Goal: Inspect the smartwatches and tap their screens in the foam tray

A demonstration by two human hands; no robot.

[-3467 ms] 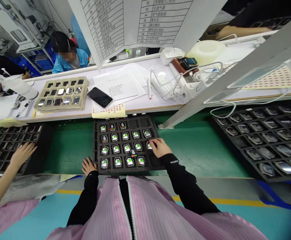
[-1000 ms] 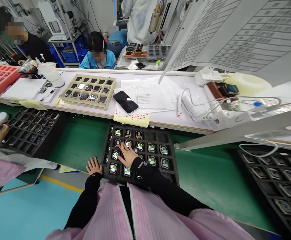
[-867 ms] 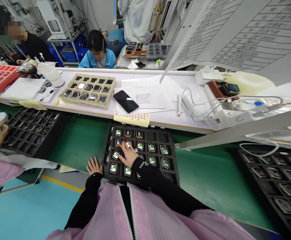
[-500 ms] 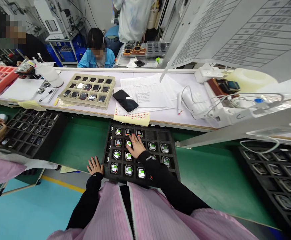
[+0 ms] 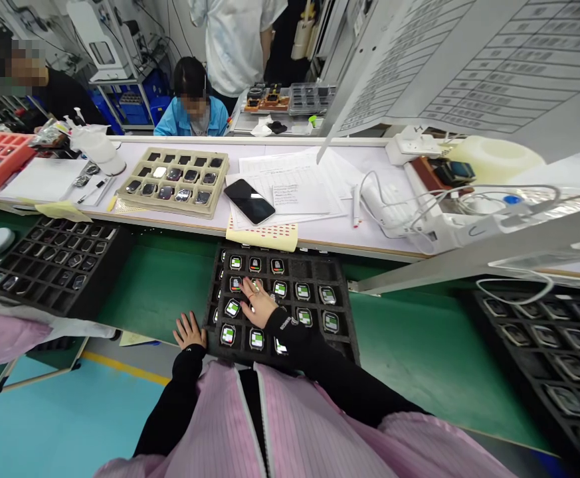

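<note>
In front of me a black foam tray (image 5: 323, 271) holds several smartwatches with lit screens, many of them green and white. My right hand (image 5: 258, 304) is over its left-middle part, fingers spread and reaching toward a smartwatch (image 5: 235, 284) in the left column. Whether the fingertips touch that screen I cannot tell. Part of the second column is hidden under the hand. A smartwatch (image 5: 302, 291) farther right lies in its slot. My left hand (image 5: 190, 330) rests flat with fingers apart at the green bench edge, just left of the tray, holding nothing.
A black tray of watches (image 5: 65, 255) stands left, another (image 5: 559, 358) right. On the white shelf (image 5: 349, 232) are a beige watch tray (image 5: 174, 180), a phone (image 5: 250, 201), papers (image 5: 304, 186) and a charger with cables (image 5: 384, 206). A slanted metal post (image 5: 419, 269) reaches down on the right.
My right hand has slid left and slightly toward me, from the second column toward the left one. My left hand stays put. The co-worker's hands at far left have mostly withdrawn; a standing person shifted left.
</note>
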